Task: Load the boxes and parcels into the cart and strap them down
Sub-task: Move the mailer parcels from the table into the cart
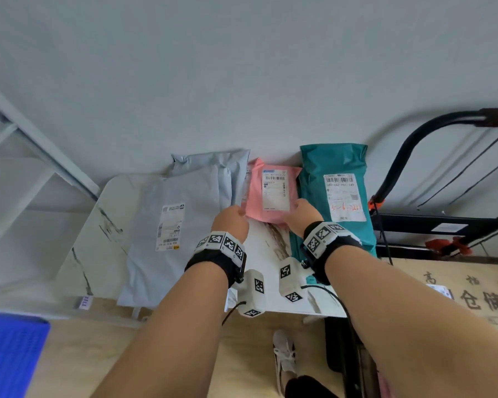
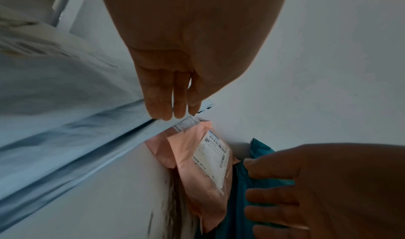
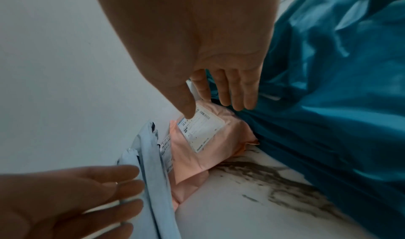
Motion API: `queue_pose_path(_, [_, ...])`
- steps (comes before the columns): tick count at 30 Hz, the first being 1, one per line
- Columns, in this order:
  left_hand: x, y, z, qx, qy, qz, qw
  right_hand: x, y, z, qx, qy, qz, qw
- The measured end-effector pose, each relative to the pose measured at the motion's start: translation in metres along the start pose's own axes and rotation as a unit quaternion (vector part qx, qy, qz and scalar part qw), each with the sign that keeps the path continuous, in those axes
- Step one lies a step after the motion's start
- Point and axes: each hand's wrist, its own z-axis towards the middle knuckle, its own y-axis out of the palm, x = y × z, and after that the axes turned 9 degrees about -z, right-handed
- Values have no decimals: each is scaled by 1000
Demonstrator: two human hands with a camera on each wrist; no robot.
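Three parcels lie on a marble table (image 1: 98, 225) against the wall: a large grey parcel (image 1: 202, 196), a small pink parcel (image 1: 255, 202) with a white label, and a teal parcel (image 1: 334, 162). My left hand (image 1: 232, 219) reaches to the pink parcel's left edge. Its fingers (image 2: 171, 104) are straight, with tips at the grey parcel's (image 2: 65, 95) edge. My right hand (image 1: 302, 209) is at the pink parcel's right corner. Its fingers (image 3: 238, 94) lie straight against the teal parcel (image 3: 328, 121), and the thumb hovers over the pink parcel's (image 3: 197, 156) label. Neither hand holds anything.
A black cart (image 1: 408, 156) with orange clamps and cords stands right of the table. A cardboard box (image 1: 472, 297) with printed characters is at the lower right. A blue crate (image 1: 12, 354) sits at the lower left, and a metal shelf frame (image 1: 41, 145) stands at the left.
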Motion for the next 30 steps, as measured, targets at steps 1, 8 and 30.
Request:
queue_pose_path(1, [3, 2, 10, 4, 2, -9, 1000, -3, 0, 11, -8, 8, 5, 1000])
queue_pose_path(8, [19, 19, 66, 6, -7, -5, 1000, -17, 2, 63, -33, 50, 5, 998])
queue_pose_path(30, [8, 23, 95, -16, -34, -12, 999, -23, 8, 80, -47, 35, -8, 998])
